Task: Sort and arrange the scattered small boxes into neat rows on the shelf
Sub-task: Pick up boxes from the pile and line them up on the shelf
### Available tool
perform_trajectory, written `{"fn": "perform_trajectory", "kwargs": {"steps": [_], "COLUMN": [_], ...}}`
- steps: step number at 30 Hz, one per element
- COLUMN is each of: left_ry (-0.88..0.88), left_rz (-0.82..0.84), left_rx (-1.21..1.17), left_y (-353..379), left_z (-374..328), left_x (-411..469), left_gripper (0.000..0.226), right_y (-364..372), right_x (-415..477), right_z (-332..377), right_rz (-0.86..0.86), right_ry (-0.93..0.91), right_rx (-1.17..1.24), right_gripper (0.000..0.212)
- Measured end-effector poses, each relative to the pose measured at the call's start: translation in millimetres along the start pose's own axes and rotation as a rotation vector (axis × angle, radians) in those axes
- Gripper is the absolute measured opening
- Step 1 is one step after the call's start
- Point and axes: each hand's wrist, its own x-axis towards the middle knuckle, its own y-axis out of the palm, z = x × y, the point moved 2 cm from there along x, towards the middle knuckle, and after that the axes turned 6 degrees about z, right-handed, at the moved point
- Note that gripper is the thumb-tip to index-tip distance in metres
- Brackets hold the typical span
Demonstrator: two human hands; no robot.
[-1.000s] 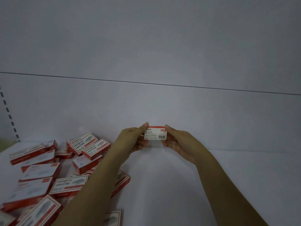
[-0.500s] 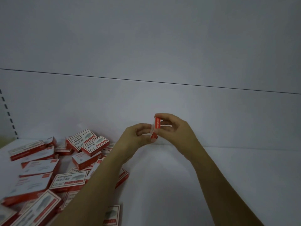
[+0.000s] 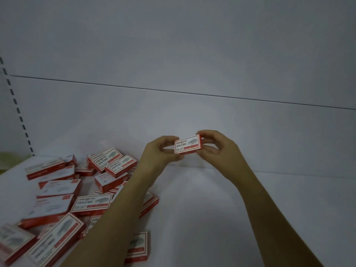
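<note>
The box (image 3: 187, 144) is a small flat carton. Its broad face is white with a red border all round and a red band low on the right. Grey print reads "wengu" at the upper left with "24/6" under it, and a grey drawing of a staple strip fills the upper right. The narrow sides are red. The broad face is turned toward the camera, with the long edge nearly level and the right end a little higher. It is held in the air above the white shelf (image 3: 212, 209), close to the back panel (image 3: 173, 122), and touches neither. The left hand (image 3: 157, 153) pinches its left end between thumb and curled fingers, and the right hand (image 3: 217, 147) pinches its right end the same way, so both hands are clamped on it. To the left on the shelf lies a pile (image 3: 90, 205) of the same boxes at all angles, some resting on others, most with the white face up. The left forearm crosses over the pile's right edge. A stray box (image 3: 137, 245) lies flat at the near edge. A slotted upright (image 3: 17, 108) runs up the far left.
</note>
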Motion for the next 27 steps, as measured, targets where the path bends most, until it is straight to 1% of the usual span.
{"fn": "perform_trajectory", "kwargs": {"steps": [3, 8, 14, 17, 19, 24, 27], "left_ry": [0.075, 0.169, 0.268, 0.288, 0.302, 0.398, 0.451], "left_rz": [-0.007, -0.005, 0.054, 0.049, 0.019, -0.144, -0.215], "left_rx": [0.038, 0.191, 0.201, 0.235, 0.277, 0.363, 0.418], "left_y": [1, 8, 14, 12, 12, 15, 15], "left_z": [-8, -17, -23, -22, -20, -17, -17], "left_x": [-4, -9, -13, -12, -12, -14, -15], "left_gripper": [0.045, 0.045, 0.047, 0.044, 0.041, 0.039, 0.038], "right_y": [-5, -3, 5, 3, 1, 1, 6], "right_x": [-1, 0, 0, -1, -1, -4, -5], "right_z": [-10, -22, -26, -20, -15, 6, 8], "right_rz": [0.015, 0.025, 0.05, 0.005, -0.057, -0.223, -0.286], "right_ry": [0.08, 0.157, 0.217, 0.181, 0.14, -0.064, -0.168], "right_rx": [0.076, 0.142, 0.167, 0.22, 0.185, -0.131, -0.261], "right_gripper": [0.035, 0.037, 0.038, 0.037, 0.037, 0.034, 0.03]}}
